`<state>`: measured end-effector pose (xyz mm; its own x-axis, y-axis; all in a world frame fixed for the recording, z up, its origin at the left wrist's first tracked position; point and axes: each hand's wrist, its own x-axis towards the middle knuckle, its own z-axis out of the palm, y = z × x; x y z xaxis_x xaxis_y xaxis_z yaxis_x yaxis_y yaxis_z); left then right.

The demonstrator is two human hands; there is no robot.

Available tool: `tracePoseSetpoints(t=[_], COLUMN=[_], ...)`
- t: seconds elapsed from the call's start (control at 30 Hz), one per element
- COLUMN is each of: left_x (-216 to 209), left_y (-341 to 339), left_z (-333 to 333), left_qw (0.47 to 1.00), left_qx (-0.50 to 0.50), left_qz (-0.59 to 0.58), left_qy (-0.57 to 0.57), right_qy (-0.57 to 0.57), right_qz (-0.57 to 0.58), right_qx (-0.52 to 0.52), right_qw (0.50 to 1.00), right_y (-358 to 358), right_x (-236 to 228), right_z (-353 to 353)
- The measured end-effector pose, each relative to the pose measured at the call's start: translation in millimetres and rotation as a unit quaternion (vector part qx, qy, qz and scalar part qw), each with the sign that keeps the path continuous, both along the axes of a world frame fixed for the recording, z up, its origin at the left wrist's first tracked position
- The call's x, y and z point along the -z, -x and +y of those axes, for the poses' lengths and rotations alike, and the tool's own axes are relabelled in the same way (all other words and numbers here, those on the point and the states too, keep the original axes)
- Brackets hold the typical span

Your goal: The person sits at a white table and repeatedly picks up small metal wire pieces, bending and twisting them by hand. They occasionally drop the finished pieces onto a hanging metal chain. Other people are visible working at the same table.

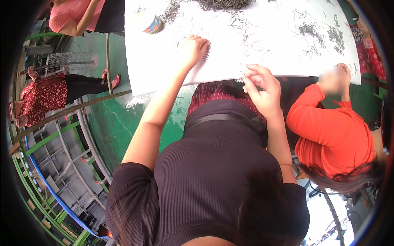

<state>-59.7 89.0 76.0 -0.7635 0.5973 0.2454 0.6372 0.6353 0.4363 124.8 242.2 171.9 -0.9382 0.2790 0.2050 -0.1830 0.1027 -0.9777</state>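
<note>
My left hand (194, 50) lies on the white tabletop (164, 61) with its fingers curled. Along its fingertips runs a row of small dark bent wire pieces (207, 51), which the fingers close on; the hand partly hides them. My right hand (264, 89) is raised at the table's near edge, thumb and fingers pinched together. Between them a small wire piece (242, 76) pokes out, too small to make out its exact shape. Loose wire pieces (248, 41) lie scattered on the table beyond the right hand.
A heap of dark wire pieces (223, 4) sits at the far edge, beside a round tub (153, 25) with a coloured label. More wire pieces (310, 33) lie to the right. A person in an orange top (334, 131) sits close on my right. Others stand left and far right.
</note>
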Motion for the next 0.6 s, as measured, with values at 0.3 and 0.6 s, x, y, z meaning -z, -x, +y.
tracePoseSetpoints(t=[0.3, 0.6], left_x=[-75.6, -91.4], left_y=[-86.7, -115.2], left_z=[32.8, 41.0], left_qw=[0.672, 0.654], left_qx=[-0.054, -0.060], left_qz=[-0.586, -0.586], left_qy=[-0.450, -0.475], right_qy=[0.003, -0.011], right_qz=[-0.011, 0.015], right_qx=[0.019, 0.038], right_qw=[1.000, 0.999], right_y=[4.4, 6.4], right_x=[3.1, 8.0], right_z=[0.5, 1.7])
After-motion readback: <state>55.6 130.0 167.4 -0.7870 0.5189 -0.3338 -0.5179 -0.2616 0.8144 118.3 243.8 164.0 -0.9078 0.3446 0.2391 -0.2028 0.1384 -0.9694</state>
